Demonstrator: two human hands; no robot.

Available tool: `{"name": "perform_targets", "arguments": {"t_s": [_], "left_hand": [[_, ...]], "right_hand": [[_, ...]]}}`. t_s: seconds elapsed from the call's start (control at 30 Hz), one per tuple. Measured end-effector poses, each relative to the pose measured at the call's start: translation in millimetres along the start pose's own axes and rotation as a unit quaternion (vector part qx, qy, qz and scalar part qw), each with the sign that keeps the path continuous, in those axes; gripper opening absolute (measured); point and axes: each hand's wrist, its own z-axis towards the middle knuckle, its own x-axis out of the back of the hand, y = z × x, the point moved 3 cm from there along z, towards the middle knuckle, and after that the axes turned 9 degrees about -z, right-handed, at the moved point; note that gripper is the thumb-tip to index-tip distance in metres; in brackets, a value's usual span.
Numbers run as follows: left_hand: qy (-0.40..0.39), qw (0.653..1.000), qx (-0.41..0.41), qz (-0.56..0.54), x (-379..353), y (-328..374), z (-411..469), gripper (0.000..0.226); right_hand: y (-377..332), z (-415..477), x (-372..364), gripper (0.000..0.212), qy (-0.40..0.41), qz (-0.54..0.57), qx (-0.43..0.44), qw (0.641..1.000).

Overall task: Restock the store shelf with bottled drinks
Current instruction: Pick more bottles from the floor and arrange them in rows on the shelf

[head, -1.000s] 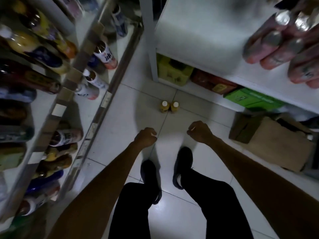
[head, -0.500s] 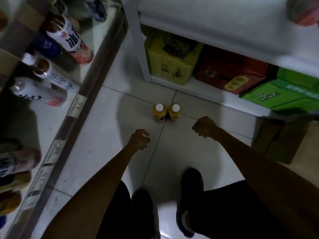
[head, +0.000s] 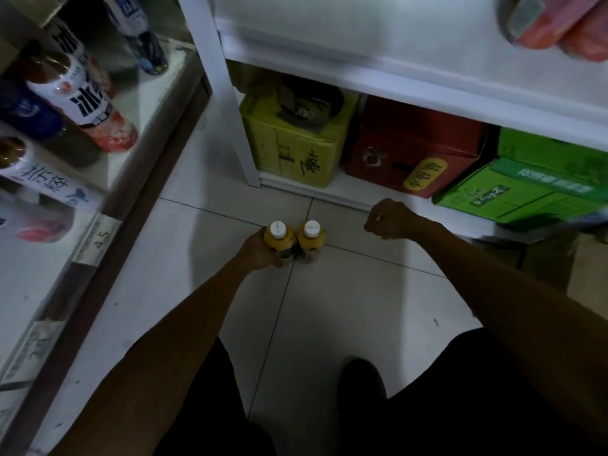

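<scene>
We're low over the tiled floor [head: 197,291]. The left bottle [head: 276,241] and the right bottle [head: 311,240], both yellow with white caps, stand upright there, touching side by side, just in front of the white shelf [head: 394,77]. Our left grip [head: 260,251] is wrapped round the left bottle. The right bottle stands free. Our right grip [head: 390,220] hovers near, curled into a fist on nothing. Under the shelf sit a yellow box [head: 289,149], a red box [head: 404,149] and a green box [head: 513,192].
</scene>
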Motion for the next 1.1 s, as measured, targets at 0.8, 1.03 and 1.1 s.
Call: {"name": "perform_targets", "arguments": {"t_s": [0.8, 1.03, 1.1], "left_hand": [[0.108, 0.883, -0.096, -0.447, 78.4, 64.2, -79.9, 0.052], [0.171, 0.882, -0.129, -0.421, 96.5, 58.1, -108.6, 0.032], [0.194, 0.88, -0.135, -0.413, 101.6, 51.9, -114.0, 0.039]], "right_hand": [[-58.4, 27.9, -44.0, 0.104, -0.12, -0.094, 0.06, 0.987], [-74.0, 39.4, -67.6, 0.103, -0.082, -0.097, 0.182, 0.975], [-77.4, 41.7, -70.1, 0.104, -0.066, -0.09, 0.186, 0.976]]}}
